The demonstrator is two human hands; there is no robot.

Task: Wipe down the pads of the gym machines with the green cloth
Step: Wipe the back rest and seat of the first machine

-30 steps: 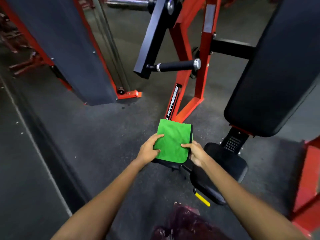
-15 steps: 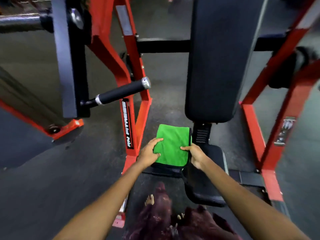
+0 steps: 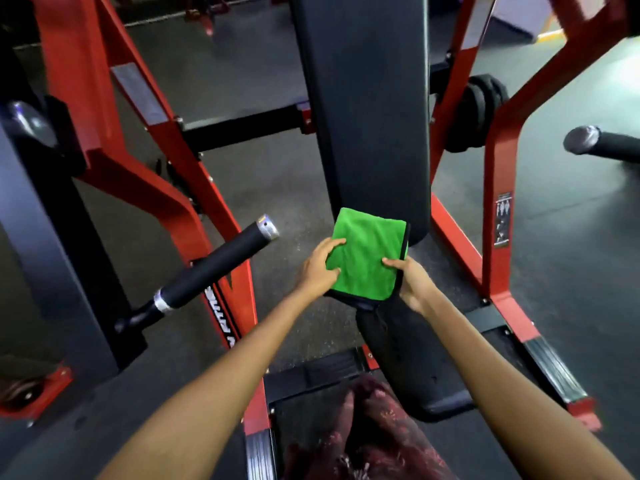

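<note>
A person stands at a red-framed gym machine, both bare arms stretched forward, a folded green cloth (image 3: 366,255) held flat between the hands. Far to the left of the left hand, a dark upright slab (image 3: 52,237) rises beside the red frame (image 3: 138,174). Nearer that hand, a black foam-covered handle (image 3: 211,268) with a silver end cap angles up toward it, close by but apart. The left hand (image 3: 317,268) pinches the cloth's left edge, its thumb lying on the top face and its fingers curled over the edge. The cloth, green on top with a dark trim and a dark underside, spans the gap between the hands and hangs over the far end of the black seat pad (image 3: 408,362); whether it touches the pad cannot be told from this angle. Beyond the cloth, the tall black back pad (image 3: 367,109) stands upright. The right hand (image 3: 410,280) grips the cloth's right edge, thumb on top and fingers tucked beneath. To the right of that hand stands another red post (image 3: 498,188) bearing a small sticker (image 3: 503,220), and farther right a second black handle (image 3: 602,144) juts in.
</note>
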